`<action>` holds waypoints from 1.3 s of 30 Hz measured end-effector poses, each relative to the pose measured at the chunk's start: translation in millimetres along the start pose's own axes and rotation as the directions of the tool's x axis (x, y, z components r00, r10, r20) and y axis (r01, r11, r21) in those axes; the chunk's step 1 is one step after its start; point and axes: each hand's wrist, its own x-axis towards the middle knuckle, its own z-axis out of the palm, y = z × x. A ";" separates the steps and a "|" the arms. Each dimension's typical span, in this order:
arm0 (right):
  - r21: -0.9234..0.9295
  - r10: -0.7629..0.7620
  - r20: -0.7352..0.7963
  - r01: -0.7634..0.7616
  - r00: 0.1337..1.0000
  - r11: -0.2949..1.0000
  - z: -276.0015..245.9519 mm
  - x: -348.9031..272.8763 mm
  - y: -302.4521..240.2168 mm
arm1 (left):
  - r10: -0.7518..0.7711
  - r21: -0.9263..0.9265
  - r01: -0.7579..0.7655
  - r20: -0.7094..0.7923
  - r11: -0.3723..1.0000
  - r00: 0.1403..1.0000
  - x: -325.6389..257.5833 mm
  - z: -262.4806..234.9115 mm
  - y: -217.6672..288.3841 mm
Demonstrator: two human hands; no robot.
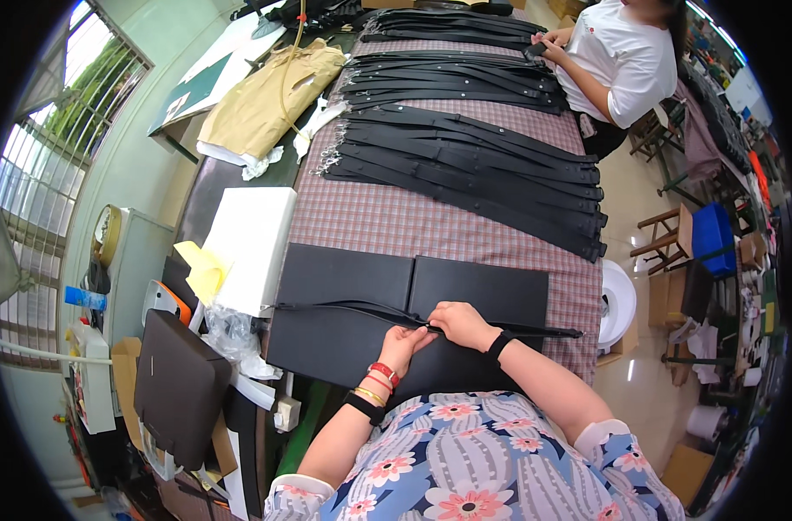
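Observation:
A long, thin black strap (539, 331) lies crosswise over dark flat panels (344, 269). At its middle my left hand (401, 347) pinches it, the fingertips drawn together. Just to the right, my right hand (464, 326) is closed on the same strap, thumb and fingers meeting close to the left fingertips. The exact spot between the fingers is too small to make out. To the left, the strap runs in loose, doubled lengths, with a metal end near the panels' edge.
Rows of black straps (465, 156) with metal hooks cover the checked cloth (353, 213) beyond. A white box (248, 243) and yellow paper (203, 271) sit left, brown wrapping paper (270, 104) farther back. Another person (622, 61) handles something dark at far right. A white bin (620, 304) stands right.

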 end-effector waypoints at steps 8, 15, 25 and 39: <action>0.138 0.023 -0.063 -0.014 0.998 0.990 -8.3 -0.2 17.7 | 0.071 -0.025 -0.075 -0.132 0.997 0.989 -3.0 6.4 -7.9; -0.044 -0.144 -0.170 0.139 0.975 0.989 -13.2 -15.6 -8.9 | 0.016 -0.037 -0.019 -0.071 0.999 0.997 7.4 -5.7 -12.5; -0.051 -0.134 -0.107 0.129 0.985 0.990 -12.0 -24.1 -15.1 | 0.034 -0.034 -0.036 -0.044 0.999 0.998 -1.1 0.6 -3.9; -0.206 -0.130 -0.045 0.118 0.990 0.971 -33.8 -16.5 5.1 | 0.712 0.976 -0.218 0.163 -0.014 0.683 -38.9 -26.1 86.9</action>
